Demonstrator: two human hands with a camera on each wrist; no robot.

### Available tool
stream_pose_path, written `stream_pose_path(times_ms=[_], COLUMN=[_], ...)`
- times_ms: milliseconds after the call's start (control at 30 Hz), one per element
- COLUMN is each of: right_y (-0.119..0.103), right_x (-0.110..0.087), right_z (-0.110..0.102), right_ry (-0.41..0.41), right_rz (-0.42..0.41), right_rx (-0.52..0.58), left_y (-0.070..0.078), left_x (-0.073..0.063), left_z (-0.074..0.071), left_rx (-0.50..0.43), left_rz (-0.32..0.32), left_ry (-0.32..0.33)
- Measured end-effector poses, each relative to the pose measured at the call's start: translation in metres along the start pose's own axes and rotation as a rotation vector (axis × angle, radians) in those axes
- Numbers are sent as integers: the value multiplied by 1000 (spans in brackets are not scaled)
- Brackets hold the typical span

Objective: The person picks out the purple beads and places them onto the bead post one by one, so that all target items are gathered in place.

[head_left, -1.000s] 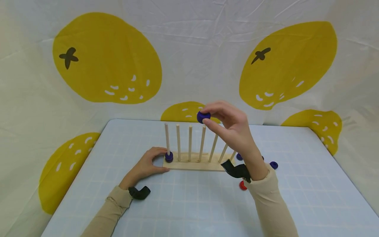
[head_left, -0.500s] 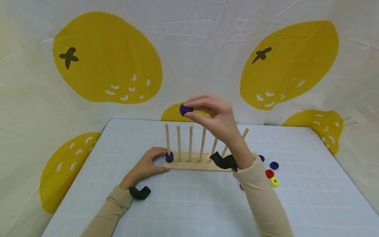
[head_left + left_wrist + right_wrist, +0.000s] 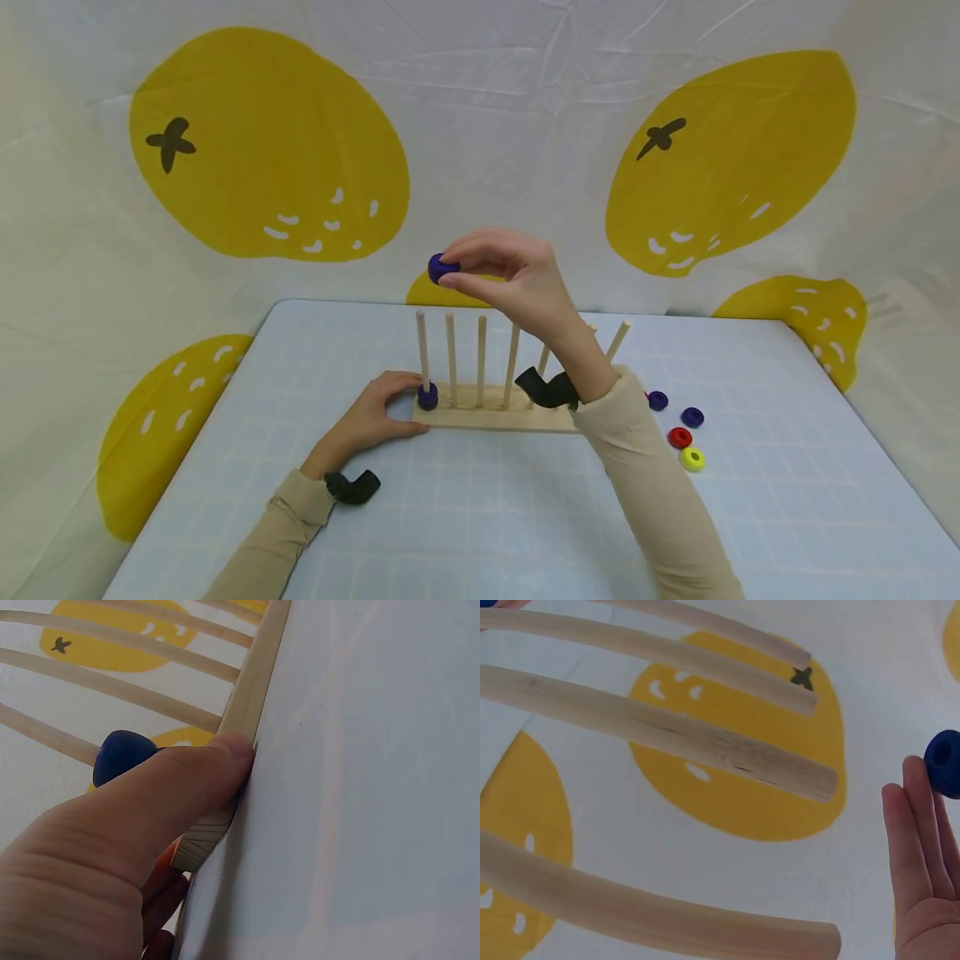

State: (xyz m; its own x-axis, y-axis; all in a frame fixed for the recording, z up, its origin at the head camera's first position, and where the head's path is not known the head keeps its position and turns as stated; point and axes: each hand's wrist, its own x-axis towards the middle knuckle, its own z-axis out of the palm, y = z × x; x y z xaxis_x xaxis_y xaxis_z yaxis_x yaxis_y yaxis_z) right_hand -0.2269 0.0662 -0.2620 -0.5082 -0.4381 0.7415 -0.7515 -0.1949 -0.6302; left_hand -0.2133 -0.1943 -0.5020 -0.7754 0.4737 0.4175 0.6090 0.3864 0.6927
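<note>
Blue is the ring (image 3: 437,269) we see pinched in the right hand (image 3: 512,271), higher than the wooden pegs (image 3: 482,358) and apart from them. We see the left hand (image 3: 371,412) gripping the wooden base's (image 3: 487,419) left end, beside blue rings (image 3: 428,397) around the leftmost peg (image 3: 423,350).

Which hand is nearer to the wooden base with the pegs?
Left. The left hand grips the left end of the wooden base; the right hand is above and apart from it, holding a blue ring.
</note>
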Motion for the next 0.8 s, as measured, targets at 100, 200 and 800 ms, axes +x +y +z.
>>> stream_pose_path(times_ms=[100,200,800], right_y=[5,10,34], right_x=[2,3,-1], right_z=[1,1,8], right_ry=[-14,-32,-202], right_rz=[33,72,174], right_rx=[-13,-20,1], left_y=[-1,-2,3], left_x=[-1,-1,1], left_z=[0,0,1], left_rx=[8,11,35], left_rz=[-9,-27,-37], left_ry=[-3,-8,11])
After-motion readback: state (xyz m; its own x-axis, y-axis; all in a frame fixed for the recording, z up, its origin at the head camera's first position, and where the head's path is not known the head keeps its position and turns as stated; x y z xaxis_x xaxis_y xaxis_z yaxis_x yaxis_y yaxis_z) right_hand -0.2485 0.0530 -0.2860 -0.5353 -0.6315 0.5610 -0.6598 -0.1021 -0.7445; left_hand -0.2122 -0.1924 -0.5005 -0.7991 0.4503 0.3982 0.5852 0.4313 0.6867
